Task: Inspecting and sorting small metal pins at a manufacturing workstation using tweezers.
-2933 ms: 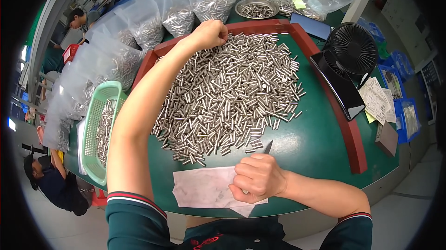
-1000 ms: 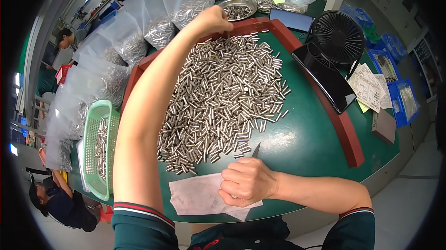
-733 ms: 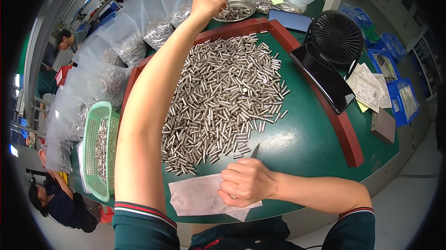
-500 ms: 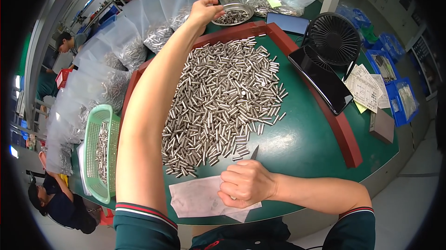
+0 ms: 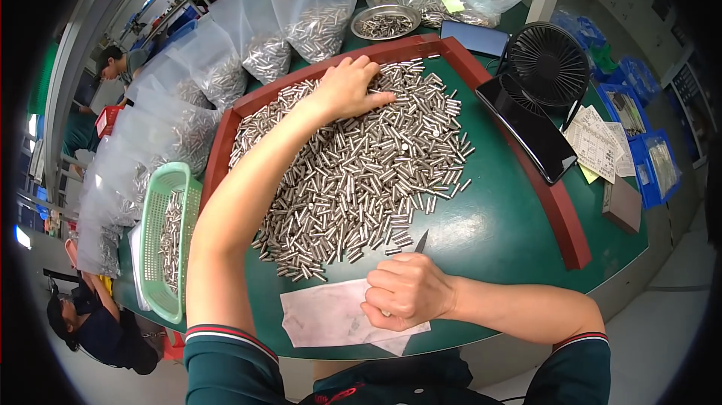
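The left hand (image 5: pixel 347 89) is laid with fingers spread on the far side of the metal pins (image 5: pixel 353 172) heaped on the green worktop (image 5: pixel 496 232). A thin blade (image 5: pixel 421 241) is gripped in the closed right hand (image 5: pixel 406 292), near the paper (image 5: pixel 323 318).

From my feed I see both of the person's forearms coming up from the lower edge, bare from the short sleeves to the fingertips. The left hand (image 5: pixel 347 89) and the right hand (image 5: pixel 406 291) wear no gloves, and I can make out no rings, watch or wristband on either. The shirt is dark green with short sleeves. Each sleeve ends in a cuff trimmed with thin red and white stripes; I see this clearly on the left sleeve (image 5: pixel 226 352) and again on the right sleeve (image 5: pixel 583 356). Low at the chest a small red marking shows on the dark fabric, too blurred for me to tell its shape.
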The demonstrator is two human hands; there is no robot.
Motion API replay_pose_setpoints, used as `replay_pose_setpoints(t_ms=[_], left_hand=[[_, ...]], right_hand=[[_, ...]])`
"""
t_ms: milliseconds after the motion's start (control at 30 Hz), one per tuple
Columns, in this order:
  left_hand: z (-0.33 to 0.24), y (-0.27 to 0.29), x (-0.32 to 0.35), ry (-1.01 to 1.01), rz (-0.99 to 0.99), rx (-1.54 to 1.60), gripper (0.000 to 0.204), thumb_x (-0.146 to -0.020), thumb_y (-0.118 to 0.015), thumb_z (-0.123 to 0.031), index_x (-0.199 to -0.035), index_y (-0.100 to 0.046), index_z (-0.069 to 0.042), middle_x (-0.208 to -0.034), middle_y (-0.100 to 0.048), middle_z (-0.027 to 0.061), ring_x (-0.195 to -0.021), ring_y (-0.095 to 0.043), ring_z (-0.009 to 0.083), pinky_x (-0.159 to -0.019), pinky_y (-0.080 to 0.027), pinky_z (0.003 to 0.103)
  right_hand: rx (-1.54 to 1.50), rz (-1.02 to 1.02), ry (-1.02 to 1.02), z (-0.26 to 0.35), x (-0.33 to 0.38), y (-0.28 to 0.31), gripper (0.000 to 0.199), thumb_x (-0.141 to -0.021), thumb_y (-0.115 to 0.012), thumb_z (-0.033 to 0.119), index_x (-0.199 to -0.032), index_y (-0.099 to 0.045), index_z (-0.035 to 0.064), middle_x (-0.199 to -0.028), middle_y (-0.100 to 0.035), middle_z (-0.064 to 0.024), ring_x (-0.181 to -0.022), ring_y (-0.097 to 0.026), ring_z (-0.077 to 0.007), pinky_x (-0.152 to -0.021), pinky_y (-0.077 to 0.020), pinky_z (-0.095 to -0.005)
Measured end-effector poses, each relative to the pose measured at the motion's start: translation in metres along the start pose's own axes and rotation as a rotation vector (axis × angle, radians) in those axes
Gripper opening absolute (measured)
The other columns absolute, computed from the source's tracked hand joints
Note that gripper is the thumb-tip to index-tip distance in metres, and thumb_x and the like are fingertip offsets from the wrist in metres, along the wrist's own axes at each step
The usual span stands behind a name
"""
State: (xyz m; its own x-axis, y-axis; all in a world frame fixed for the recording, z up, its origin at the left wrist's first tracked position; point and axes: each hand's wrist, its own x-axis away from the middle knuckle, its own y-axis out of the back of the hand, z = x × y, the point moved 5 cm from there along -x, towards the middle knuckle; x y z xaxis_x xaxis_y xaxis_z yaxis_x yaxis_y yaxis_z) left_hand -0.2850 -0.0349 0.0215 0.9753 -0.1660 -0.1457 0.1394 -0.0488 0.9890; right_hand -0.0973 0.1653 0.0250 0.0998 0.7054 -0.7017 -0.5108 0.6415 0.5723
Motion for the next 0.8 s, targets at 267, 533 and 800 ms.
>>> replay_pose_setpoints(t_ms=[267,533,800], left_hand=[[0.007,0.020,0.056,-0.031,0.075,0.208,0.023,-0.080,-0.048,-0.023,-0.093,-0.049,-0.003,-0.089,-0.055,0.0184,-0.084,-0.054,0.0362,-0.076,-0.043,0.044],[-0.021,0.068,0.117,-0.046,0.217,0.288,0.011,-0.076,-0.052,-0.010,-0.085,-0.052,-0.002,-0.082,-0.056,0.0151,-0.081,-0.055,0.0332,-0.071,-0.043,0.041],[0.038,0.070,0.094,0.143,-0.101,0.230,0.017,-0.080,-0.052,-0.009,-0.092,-0.058,0.001,-0.081,-0.060,0.0140,-0.072,-0.059,0.0263,-0.068,-0.046,0.034]], right_hand=[[-0.031,-0.055,0.026,0.001,-0.003,0.001,0.022,-0.059,-0.063,0.012,-0.051,-0.042,0.0104,-0.053,-0.033,0.0004,-0.043,-0.037,-0.0137,-0.037,-0.0266,-0.0271],[-0.035,-0.055,0.027,0.001,-0.004,-0.003,0.022,-0.058,-0.062,0.011,-0.051,-0.042,0.0102,-0.053,-0.033,-0.0001,-0.043,-0.037,-0.0142,-0.037,-0.0272,-0.0274],[-0.011,-0.017,0.022,0.003,-0.005,-0.001,0.024,-0.060,-0.062,0.012,-0.051,-0.040,0.0100,-0.054,-0.034,-0.0007,-0.045,-0.039,-0.0149,-0.039,-0.0288,-0.0279]])
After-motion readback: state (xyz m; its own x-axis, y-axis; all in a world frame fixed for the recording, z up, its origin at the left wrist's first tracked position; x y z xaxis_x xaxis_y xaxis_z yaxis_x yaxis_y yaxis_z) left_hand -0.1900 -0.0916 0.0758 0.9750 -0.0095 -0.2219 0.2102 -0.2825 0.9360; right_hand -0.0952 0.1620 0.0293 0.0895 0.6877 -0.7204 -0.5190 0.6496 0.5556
